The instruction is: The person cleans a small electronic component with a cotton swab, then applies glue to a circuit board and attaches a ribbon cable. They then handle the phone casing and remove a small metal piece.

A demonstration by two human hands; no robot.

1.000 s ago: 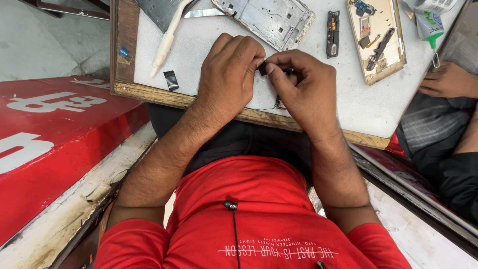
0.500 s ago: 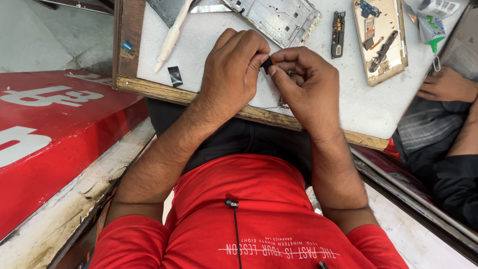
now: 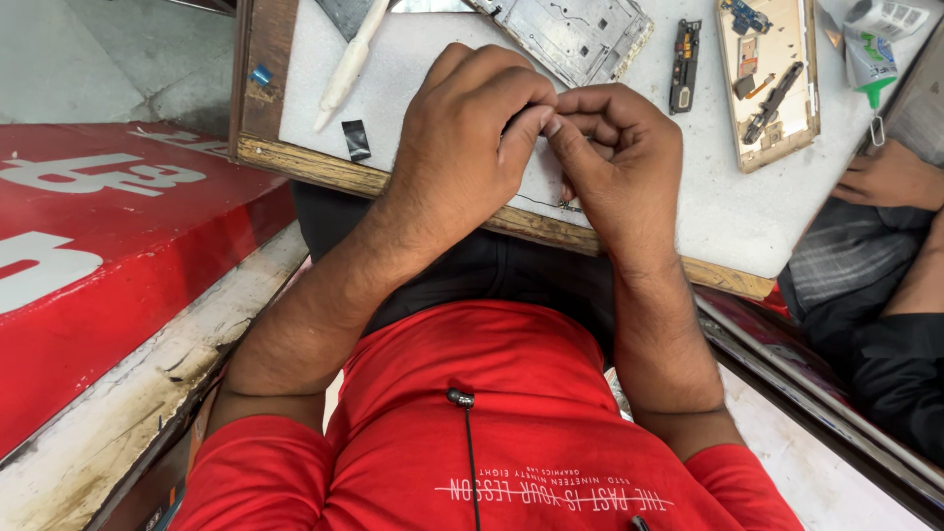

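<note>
Pinching a tiny part between both hands: my left hand [image 3: 467,138] and right hand [image 3: 615,157] meet fingertip to fingertip over the white board [image 3: 728,216]; the part itself is hidden by the fingers, which are pressed together on it. A thin wire [image 3: 546,202] trails below. Step, as I judge it: fine fitting. Next move calls for steady, small finger work. Nearby: metal frame [image 3: 580,34], white tool [image 3: 344,69].
</note>
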